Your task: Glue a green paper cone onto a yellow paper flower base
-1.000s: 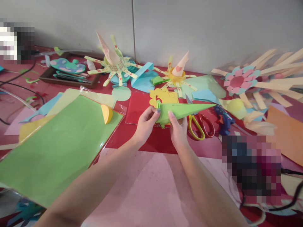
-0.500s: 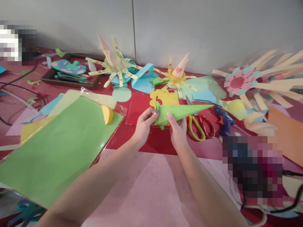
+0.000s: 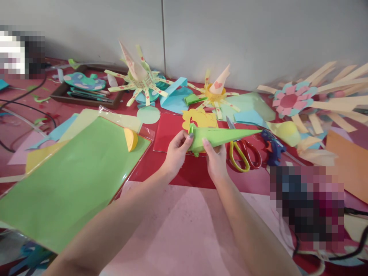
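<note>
A light green paper cone (image 3: 224,135) lies sideways between my hands, its point to the right. My left hand (image 3: 176,151) pinches the wide end, where small tabs stick out. My right hand (image 3: 215,157) grips the cone's middle from below, thumb on the near side; its other fingers are mostly hidden. Just behind the cone are a yellow scalloped paper cutout (image 3: 202,117) and a red sheet in clear wrap (image 3: 166,134). Right of my right hand rest scissors (image 3: 240,155) with yellow and red handles.
Green paper in a clear sleeve (image 3: 74,184) covers the left side, with a folded yellow piece (image 3: 131,140) on it. Finished paper cones with strips (image 3: 138,78) stand near the wall. A brown tray (image 3: 86,97) holds pencils. A dark blue glue gun (image 3: 273,147) lies right.
The cone has turned very slightly in my fingers, its tip a little lower and farther right. Both hands keep their hold; the rest of the table looks the same.
</note>
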### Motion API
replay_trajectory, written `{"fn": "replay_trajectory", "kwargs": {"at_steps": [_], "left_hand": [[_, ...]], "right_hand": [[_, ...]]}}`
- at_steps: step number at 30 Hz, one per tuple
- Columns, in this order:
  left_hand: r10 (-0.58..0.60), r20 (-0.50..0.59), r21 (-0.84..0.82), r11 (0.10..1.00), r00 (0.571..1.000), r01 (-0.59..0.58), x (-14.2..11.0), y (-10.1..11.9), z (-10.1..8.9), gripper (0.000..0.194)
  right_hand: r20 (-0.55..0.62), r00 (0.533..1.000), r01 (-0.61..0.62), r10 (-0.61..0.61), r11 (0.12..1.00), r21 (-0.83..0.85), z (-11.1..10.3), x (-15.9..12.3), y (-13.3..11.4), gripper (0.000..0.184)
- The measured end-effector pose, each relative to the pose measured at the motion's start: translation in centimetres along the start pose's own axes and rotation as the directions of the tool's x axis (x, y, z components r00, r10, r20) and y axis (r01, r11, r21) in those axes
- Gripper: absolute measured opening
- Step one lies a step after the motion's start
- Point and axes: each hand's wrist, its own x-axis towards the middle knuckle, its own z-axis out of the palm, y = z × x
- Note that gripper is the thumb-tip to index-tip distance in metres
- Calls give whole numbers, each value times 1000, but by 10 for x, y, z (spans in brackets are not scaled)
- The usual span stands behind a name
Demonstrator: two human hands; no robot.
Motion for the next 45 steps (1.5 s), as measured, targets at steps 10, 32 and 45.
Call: {"fn": "replay_trajectory", "kwargs": {"at_steps": [10,32,45], "left_hand": [[-164,-52,-190,970,985,152,0,3,-1,33],[-93,-40,-174,981,995,85,3,-3,-3,30],[-52,26,-68,996,998,53,0,1,-2,31]], "right_hand": [[46,999,-9,11,998,-56,2,-2,-5,62],[-48,999,23,-21,999,33,-1,0,-2,49],[-72,997,6,-2,999,48,-1,1,-6,48]]}}
